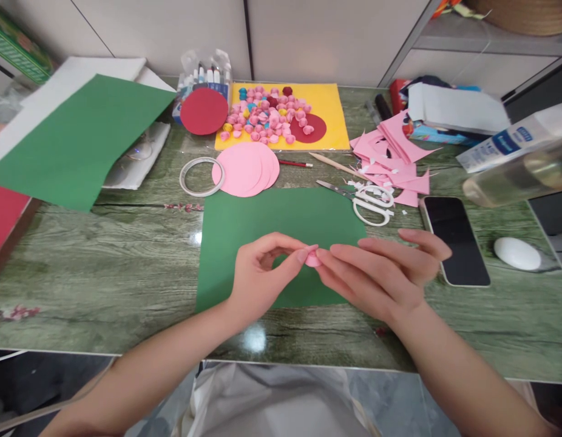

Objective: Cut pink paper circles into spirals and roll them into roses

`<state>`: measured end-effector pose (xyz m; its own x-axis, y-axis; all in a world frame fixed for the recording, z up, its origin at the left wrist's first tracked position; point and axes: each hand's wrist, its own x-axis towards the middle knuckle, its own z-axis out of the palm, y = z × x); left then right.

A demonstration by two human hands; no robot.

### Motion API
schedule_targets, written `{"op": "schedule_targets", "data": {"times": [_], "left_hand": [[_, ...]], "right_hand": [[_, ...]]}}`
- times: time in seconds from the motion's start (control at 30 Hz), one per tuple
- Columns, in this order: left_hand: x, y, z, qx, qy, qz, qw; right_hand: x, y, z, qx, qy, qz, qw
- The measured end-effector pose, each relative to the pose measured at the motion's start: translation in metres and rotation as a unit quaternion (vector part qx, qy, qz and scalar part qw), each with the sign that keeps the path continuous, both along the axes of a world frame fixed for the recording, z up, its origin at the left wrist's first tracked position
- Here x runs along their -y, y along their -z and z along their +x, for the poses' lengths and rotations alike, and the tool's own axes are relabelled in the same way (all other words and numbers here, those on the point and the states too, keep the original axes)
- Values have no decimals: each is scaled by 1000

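Between my two hands is a small rolled pink paper flower, held above a green paper sheet. My left hand pinches its left side between thumb and forefinger. From the right, my right hand grips the other side with thumb and forefinger, its other fingers spread out. Pink paper circles lie behind the green sheet, overlapping one another. White-handled scissors rest at the sheet's back right corner. Many small rolled paper flowers, mostly pink, are heaped on a yellow sheet.
A tape roll touches the pink circles. Pink paper scraps are piled at the back right, near a phone and a white mouse. A clear bottle stands at right. Large green paper leans at left.
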<state>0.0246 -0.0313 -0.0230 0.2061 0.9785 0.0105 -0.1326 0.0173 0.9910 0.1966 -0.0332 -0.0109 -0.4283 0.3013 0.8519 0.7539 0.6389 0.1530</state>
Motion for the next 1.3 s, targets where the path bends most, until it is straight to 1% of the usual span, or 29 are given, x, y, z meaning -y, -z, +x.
{"op": "schedule_targets", "data": {"times": [0.1, 0.2, 0.47, 0.7, 0.83, 1.0, 1.13, 1.3], "left_hand": [[-1, 0, -2, -26, 4, 40, 999], [-1, 1, -3, -42, 7, 64, 997], [-2, 3, -5, -29, 29, 64, 997], [-4, 2, -5, -18, 36, 35, 999], [-6, 2, -4, 27, 50, -25, 998], [-7, 5, -3, 84, 73, -93, 989], [-7, 6, -3, 94, 77, -101, 987], [-8, 5, -3, 75, 73, -79, 991]], "right_hand": [[0, 1, 0, -2, 1, -6, 1000], [1, 0, 0, -2, 3, -18, 1000], [1, -3, -1, 3, 31, -59, 998], [4, 1, 1, -14, 27, -107, 994], [5, 4, 1, -27, 24, -110, 993], [5, 5, 2, -24, 24, -117, 993], [6, 4, 1, -24, 28, -127, 991], [6, 3, 1, -39, 23, -151, 988]]}}
